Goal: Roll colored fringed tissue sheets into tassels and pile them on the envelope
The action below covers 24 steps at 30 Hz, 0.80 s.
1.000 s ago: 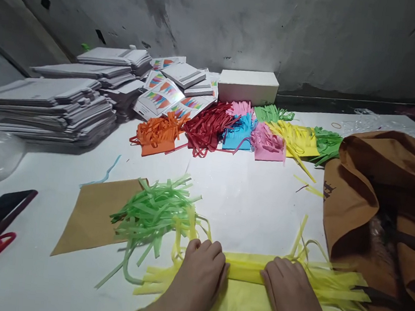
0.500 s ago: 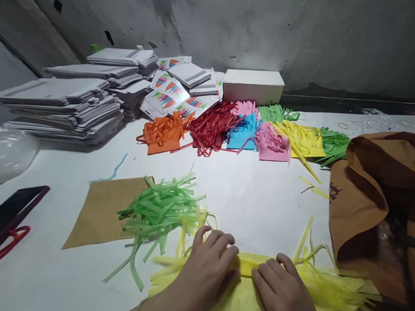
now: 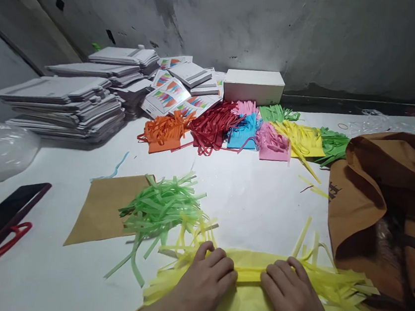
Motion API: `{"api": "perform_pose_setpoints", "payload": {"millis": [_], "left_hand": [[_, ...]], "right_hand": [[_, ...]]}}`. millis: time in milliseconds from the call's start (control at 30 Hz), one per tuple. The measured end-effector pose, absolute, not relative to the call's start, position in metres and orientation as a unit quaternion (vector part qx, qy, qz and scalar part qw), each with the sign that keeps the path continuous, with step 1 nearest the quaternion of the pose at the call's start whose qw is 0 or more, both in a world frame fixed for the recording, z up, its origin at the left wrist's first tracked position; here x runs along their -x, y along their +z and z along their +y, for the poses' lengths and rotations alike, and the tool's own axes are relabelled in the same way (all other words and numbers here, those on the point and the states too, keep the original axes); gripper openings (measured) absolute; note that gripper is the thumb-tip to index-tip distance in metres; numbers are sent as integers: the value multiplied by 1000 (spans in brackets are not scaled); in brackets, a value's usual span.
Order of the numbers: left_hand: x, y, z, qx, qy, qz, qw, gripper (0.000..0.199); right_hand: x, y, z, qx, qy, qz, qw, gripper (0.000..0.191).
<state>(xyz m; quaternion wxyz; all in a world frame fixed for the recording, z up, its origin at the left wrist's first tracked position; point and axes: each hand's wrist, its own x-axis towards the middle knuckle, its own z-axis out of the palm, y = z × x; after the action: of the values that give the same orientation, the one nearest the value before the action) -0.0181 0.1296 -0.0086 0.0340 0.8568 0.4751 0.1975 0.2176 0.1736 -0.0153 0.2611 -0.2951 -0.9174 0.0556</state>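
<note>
A yellow tissue sheet [image 3: 250, 305] with fringed ends lies at the table's near edge, a narrow fold running across its middle. My left hand [image 3: 203, 285] has its curled fingers on the left part of that fold. On the right part, my right hand [image 3: 291, 295] grips the fold with bent fingers. Both thumbs are hidden beneath the hands. Yellow strips spread out on either side. Just left of the sheet, a green fringed bundle [image 3: 166, 203] rests partly on a piece of brown paper [image 3: 106, 209].
Fringed bundles in several colours, such as the orange one [image 3: 165, 133], line the back before a white box [image 3: 253, 87]. Stacked white packets [image 3: 59, 108] stand back left, a phone [image 3: 1, 217] lies left, and brown cloth [image 3: 360, 193] covers the right edge.
Both hands have shifted slightly, and the gap between them is a little wider. More of the folded yellow band shows between them, and the left-side strips have moved.
</note>
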Motion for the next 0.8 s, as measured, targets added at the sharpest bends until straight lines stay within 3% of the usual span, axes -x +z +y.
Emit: {"api": "perform_pose_setpoints", "payload": {"millis": [100,367,500,600,800], "left_hand": [[14,-3,126,-811,217,539,72,15],[3,11,138,-748,152,631,138,14],[5,10,139,-785,165,585,119,18],[7,10,139,-821,160,539,93,16],[10,8,142,-867,143,477,29,14]], "right_hand": [[-223,-18,173,364,107,-887,262,34],[-206,-20,174,448,13,-860,243,26],[-200,-14,176,347,42,-883,312,35],[-195,-14,178,272,64,-911,303,38],[-186,-17,178,281,65,-912,290,37]]}}
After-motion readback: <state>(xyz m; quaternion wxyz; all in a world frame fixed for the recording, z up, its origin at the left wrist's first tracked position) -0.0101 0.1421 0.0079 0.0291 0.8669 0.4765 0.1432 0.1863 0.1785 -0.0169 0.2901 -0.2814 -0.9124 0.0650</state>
